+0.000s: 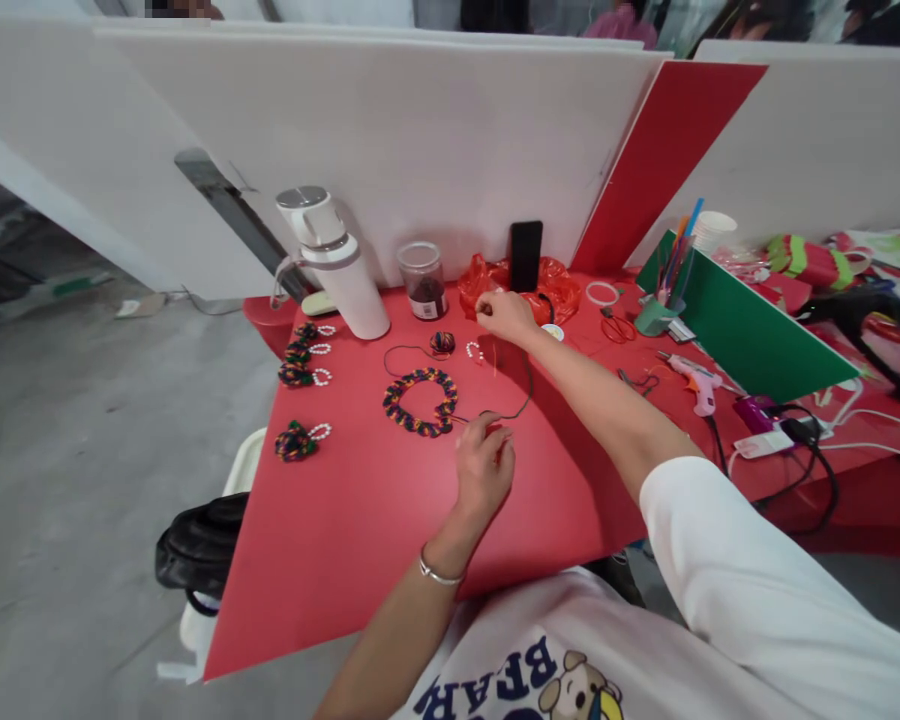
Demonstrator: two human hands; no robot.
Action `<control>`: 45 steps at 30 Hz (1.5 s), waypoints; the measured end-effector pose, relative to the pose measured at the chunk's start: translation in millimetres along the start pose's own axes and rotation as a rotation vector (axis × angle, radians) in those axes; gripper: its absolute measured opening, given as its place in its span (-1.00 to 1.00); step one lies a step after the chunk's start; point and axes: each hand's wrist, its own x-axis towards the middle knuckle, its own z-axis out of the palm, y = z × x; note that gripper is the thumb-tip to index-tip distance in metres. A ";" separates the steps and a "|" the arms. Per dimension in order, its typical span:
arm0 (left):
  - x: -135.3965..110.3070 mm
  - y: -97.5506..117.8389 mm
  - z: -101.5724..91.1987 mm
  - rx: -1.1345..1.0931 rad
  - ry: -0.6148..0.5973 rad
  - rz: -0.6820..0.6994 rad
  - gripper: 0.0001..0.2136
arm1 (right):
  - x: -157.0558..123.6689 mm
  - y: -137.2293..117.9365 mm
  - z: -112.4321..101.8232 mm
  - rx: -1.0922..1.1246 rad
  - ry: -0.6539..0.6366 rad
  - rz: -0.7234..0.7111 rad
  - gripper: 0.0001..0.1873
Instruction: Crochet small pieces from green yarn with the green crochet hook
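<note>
A round braided yarn loop (420,402) in dark blue, red, orange and green lies on the red table. From its right side a dark yarn strand (526,402) curves past my left hand and up under my right forearm. My left hand (484,466) is beside the loop, fingertips close to the strand, its half-curled fingers and thumb apart. Held farther back, near the red plastic bag, my right hand (508,318) has its fingers pinched together; what they hold is too small to make out. A small yarn ball (442,343) and a white beaded piece (475,351) lie behind the loop.
Several yarn pieces with white bead loops (297,440) line the left edge. Behind stand a white bottle (349,280), a jar (422,280) and a phone (525,256). A pink glue gun (701,388), cables and a green board (757,330) are on the right.
</note>
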 end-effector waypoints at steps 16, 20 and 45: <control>5.0 -2.6 -4.0 0.051 0.020 -0.068 -0.85 | -8.5 3.5 5.2 -0.127 -0.228 -0.175 -0.68; 4.8 -3.3 -3.6 0.036 0.006 -0.103 -0.85 | -23.7 16.6 -9.7 -0.141 -0.235 -0.147 -0.73; 2.7 -5.5 1.1 -0.057 0.028 -0.079 -0.83 | -1.1 7.4 12.6 -0.136 -0.087 0.036 -0.66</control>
